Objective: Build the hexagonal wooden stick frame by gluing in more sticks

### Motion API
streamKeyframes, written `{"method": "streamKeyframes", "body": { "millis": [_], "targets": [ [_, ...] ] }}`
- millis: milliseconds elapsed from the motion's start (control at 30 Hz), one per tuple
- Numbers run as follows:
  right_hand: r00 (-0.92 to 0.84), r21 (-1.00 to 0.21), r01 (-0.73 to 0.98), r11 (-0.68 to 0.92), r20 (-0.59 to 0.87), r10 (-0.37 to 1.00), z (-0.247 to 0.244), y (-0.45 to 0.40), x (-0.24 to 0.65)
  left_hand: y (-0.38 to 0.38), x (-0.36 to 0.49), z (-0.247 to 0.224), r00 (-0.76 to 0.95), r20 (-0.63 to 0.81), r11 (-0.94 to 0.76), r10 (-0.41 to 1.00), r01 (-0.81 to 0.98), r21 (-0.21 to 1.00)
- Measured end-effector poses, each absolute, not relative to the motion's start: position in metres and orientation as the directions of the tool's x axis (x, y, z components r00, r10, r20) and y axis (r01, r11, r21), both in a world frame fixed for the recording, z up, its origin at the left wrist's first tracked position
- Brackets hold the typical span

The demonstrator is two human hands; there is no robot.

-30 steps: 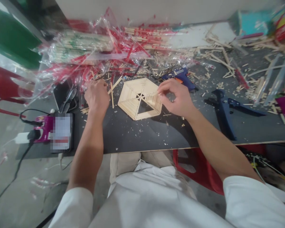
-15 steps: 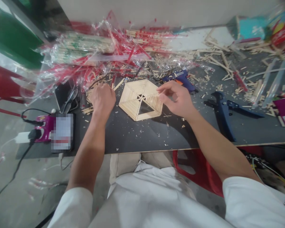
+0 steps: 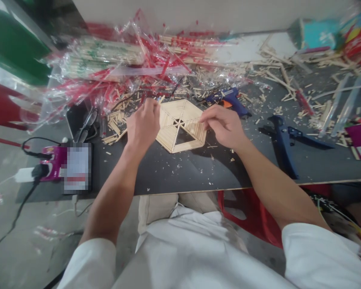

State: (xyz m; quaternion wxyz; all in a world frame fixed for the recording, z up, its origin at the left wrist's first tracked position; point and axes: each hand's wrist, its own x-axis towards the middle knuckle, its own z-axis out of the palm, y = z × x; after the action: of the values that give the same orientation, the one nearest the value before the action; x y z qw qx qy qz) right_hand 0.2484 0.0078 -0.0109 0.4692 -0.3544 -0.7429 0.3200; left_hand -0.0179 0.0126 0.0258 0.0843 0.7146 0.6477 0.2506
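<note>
Hexagonal stick panel (image 3: 176, 138) lies flat on the dark tabletop (image 3: 180, 176) between your two hands, its near corner well back from the table's front edge. Tabletop dotted with small crumbs runs from the panel to that edge, and more stretches between your right forearm and the blue hand cutter (image 3: 284, 140). Behind the panel, room is tight: the heap of plastic wrappers and bundled sticks (image 3: 117, 60) lines the back, with loose scraps spilling close to the panel's far side. Off to your left, the phone (image 3: 77, 168) sits by the front edge, next to the purple power strip (image 3: 54, 162). Your left hand (image 3: 143, 126) is partly closed, fingers curled down over the panel's left corner; a small stick end (image 3: 161, 98) shows at its fingertips, though you can't tell from here whether it is gripped. Your right hand (image 3: 225, 126) has thumb and forefinger drawn nearly together at the panel's right edge; whether they pinch anything can't be told. The blue glue gun (image 3: 233, 101) lies just behind that hand. Compared with half a second ago, your left hand has come in from beside the panel to cover its corner, uncovering more of the short stick pieces (image 3: 116, 123) at its left; your right hand has barely shifted.
</note>
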Motion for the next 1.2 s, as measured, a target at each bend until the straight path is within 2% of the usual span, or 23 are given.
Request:
{"method": "streamKeyframes", "body": {
  "millis": [233, 333, 467, 533, 800, 1067, 1200],
  "targets": [
    [-0.302, -0.82, 0.291, 0.494, 0.411, 0.86, -0.006, 0.005, 0.25, 0.002, -0.004, 0.018, 0.287, 0.271, -0.387, 0.919, 0.791, 0.474],
    [-0.304, -0.796, 0.316, 0.516, 0.43, 0.85, -0.005, 0.005, 0.247, -0.006, 0.008, 0.018, 0.355, 0.257, -0.438, 0.899, 0.7, 0.564],
    [-0.323, -0.76, 0.334, 0.558, 0.464, 0.825, -0.007, 0.002, 0.241, -0.018, 0.022, 0.016, 0.41, 0.21, -0.414, 0.888, 0.511, 0.753],
    [-0.336, -0.748, 0.337, 0.572, 0.472, 0.815, -0.008, 0.0, 0.238, -0.021, 0.026, 0.016, 0.406, 0.197, -0.388, 0.893, 0.467, 0.795],
    [-0.31, -0.79, 0.282, 0.545, 0.462, 0.831, -0.003, -0.006, 0.233, -0.017, 0.02, 0.026, 0.408, 0.165, -0.348, 0.898, 0.43, 0.833],
    [-0.313, -0.862, 0.22, 0.456, 0.381, 0.87, -0.002, -0.007, 0.234, -0.01, 0.017, 0.022, 0.461, 0.171, -0.309, 0.871, 0.242, 0.92],
    [-0.325, -0.89, 0.123, 0.438, 0.381, 0.866, -0.001, -0.009, 0.234, -0.01, 0.017, 0.022, 0.487, 0.167, -0.279, 0.857, 0.166, 0.946]
  ]
}}
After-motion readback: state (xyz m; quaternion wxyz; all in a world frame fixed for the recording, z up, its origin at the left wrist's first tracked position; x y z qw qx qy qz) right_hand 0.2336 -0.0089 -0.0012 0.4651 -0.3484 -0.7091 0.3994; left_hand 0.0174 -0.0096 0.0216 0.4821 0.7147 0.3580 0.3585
